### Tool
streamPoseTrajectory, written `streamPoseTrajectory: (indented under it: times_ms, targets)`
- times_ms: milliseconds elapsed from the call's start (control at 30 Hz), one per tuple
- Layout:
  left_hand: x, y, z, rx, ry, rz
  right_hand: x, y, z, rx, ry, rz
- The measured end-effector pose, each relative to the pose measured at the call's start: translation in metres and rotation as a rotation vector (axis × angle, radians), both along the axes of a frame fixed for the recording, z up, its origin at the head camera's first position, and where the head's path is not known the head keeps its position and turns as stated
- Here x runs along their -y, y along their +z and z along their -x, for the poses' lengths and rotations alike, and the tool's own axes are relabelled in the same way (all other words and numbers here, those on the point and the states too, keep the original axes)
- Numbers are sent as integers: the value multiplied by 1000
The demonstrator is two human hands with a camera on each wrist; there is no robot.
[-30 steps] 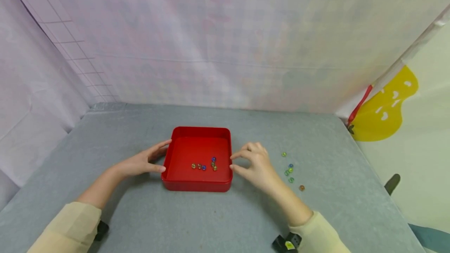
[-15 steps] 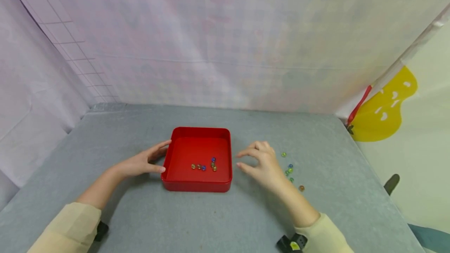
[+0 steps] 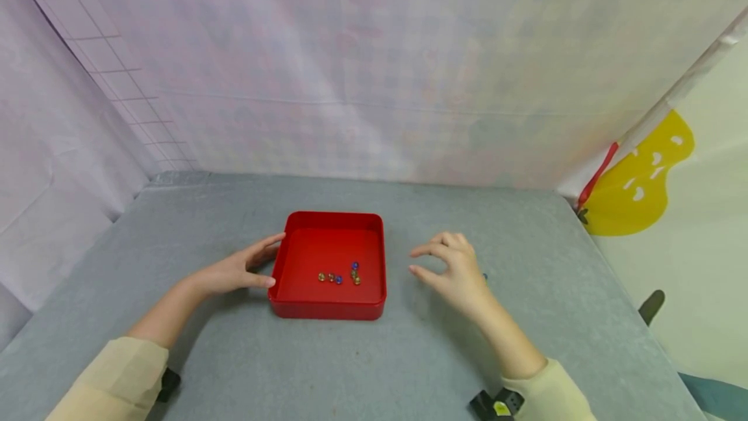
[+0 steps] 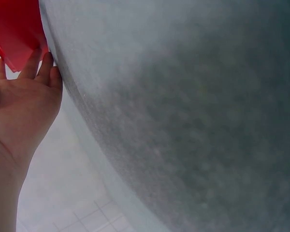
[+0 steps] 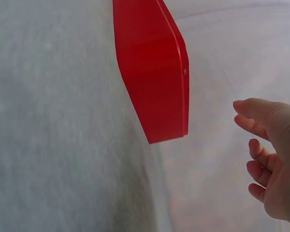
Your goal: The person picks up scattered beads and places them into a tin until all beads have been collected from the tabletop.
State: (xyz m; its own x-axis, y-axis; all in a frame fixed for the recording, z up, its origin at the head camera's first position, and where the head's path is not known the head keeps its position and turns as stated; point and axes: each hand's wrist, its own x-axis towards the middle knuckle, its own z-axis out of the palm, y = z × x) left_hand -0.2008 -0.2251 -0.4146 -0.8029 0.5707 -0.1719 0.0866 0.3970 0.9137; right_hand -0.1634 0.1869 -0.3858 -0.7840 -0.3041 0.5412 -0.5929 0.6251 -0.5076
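A square red tray sits on the grey cloth. Several small glass marbles, blue and amber, lie on its floor. My left hand touches the tray's left wall with straight fingers and thumb; in the left wrist view the fingertips of this hand meet the red side. To the right of the tray, my right hand hovers apart from it, thumb and index finger spread, nothing seen between them. A blue marble peeks out behind that hand, which hides the others there.
The grey cloth covers the table. A pale patterned curtain hangs behind it, and a white sheet with a yellow shape borders the right edge. A black wrist device shows at the right sleeve.
My right hand has moved right, away from the tray's right wall, and now covers most of the loose marbles on the cloth. The left hand and tray have stayed put.
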Motion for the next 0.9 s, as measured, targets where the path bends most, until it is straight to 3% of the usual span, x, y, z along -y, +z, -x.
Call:
streamPoseTrajectory:
  times_ms: [500,900]
  targets:
    - [0,2,-1,-5,-2,-5,-19,1,5,-71,-33,45]
    - [0,1,-1,-1,-1,-3,-39,9,8,22,-128,52]
